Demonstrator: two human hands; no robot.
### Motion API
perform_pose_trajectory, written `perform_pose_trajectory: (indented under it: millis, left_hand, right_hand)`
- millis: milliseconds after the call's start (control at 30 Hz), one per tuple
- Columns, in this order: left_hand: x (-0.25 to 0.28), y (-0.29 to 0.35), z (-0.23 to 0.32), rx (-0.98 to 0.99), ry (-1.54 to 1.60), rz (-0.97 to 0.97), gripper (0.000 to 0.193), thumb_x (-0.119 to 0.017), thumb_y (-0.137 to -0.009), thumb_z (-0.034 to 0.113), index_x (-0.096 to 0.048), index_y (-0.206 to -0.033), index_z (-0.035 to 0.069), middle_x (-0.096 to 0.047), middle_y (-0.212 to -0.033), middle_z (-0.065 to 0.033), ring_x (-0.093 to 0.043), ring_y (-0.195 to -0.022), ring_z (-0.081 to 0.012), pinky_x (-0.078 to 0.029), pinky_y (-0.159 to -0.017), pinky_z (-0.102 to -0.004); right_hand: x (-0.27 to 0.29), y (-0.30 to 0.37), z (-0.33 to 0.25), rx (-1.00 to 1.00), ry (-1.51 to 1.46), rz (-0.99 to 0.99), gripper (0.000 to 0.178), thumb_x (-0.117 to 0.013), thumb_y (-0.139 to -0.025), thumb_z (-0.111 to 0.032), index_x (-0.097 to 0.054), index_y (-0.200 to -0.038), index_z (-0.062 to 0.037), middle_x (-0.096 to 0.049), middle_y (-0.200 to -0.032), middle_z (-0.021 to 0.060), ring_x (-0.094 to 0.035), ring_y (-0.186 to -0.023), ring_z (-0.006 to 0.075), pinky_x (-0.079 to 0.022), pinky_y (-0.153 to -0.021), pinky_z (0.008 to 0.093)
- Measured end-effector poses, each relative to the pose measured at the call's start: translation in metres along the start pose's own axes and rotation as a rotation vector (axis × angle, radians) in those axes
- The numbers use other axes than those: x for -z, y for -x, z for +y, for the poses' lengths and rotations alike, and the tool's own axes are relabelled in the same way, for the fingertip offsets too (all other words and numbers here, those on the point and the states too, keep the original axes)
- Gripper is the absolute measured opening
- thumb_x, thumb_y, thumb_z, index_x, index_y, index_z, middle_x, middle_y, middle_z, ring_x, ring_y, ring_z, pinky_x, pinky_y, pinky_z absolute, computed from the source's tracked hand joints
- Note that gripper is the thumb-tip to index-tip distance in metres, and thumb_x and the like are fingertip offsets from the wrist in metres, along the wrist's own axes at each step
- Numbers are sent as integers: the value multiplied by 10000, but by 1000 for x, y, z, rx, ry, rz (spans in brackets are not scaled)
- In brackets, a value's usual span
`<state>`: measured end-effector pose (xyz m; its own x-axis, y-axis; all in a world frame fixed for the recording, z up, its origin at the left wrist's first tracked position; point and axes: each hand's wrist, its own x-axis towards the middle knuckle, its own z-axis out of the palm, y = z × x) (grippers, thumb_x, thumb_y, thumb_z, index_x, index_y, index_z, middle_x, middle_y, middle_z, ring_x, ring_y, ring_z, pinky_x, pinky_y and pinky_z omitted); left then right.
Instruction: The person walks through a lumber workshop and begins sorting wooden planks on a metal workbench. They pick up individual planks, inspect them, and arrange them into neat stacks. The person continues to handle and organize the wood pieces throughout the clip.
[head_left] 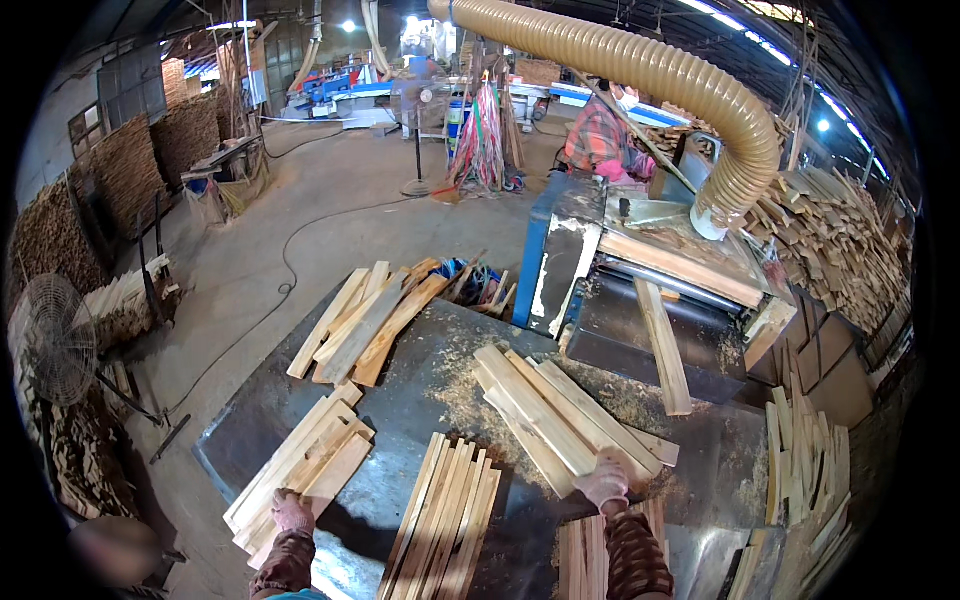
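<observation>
My left hand (292, 511), in a pale pinkish glove, is closed on the near end of a wooden board in the left pile (322, 445). My right hand (604, 483), gloved alike, grips the near end of a board in a loose fanned pile (545, 410) right of the middle. Between my hands lies a neat bundle of narrow wooden strips (443, 515). Below my right forearm more boards (582, 555) lie partly hidden. The fingers' undersides are out of sight.
The dark metal table (420, 350) is strewn with sawdust. A planing machine (655, 270) with a ribbed tan hose (640, 50) has a board (662, 345) sticking out. Behind it stands a person in a plaid top (597, 135). More boards (365, 320) lie at the far left.
</observation>
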<state>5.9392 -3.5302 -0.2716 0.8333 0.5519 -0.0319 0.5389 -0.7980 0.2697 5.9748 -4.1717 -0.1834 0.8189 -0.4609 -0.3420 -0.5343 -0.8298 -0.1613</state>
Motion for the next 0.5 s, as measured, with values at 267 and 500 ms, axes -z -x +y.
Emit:
perform_pose_trajectory:
  millis: [267,500]
  left_hand:
    - [14,1,74,-56,112,-97,907,-767,-755,354,-349,-1477,1,-259,-1587,-251,-314,-1429,-419,-276,-1167,-481]
    - [17,112,235,22,1434,-1391,611,-716,-905,288,-451,-1384,17,-654,-1084,-106,-638,-1022,-229,-532,-931,-407]
  right_hand:
    - [14,71,-49,-50,-772,-283,611,-787,-702,-494,-697,-1081,-23,-703,-870,110,-645,-784,255,-508,-726,388]
    - [-46,235,-169,408,-845,-51,506,-712,-886,-356,-616,-1214,17,-692,-991,102,-647,-876,193,-521,-805,323]
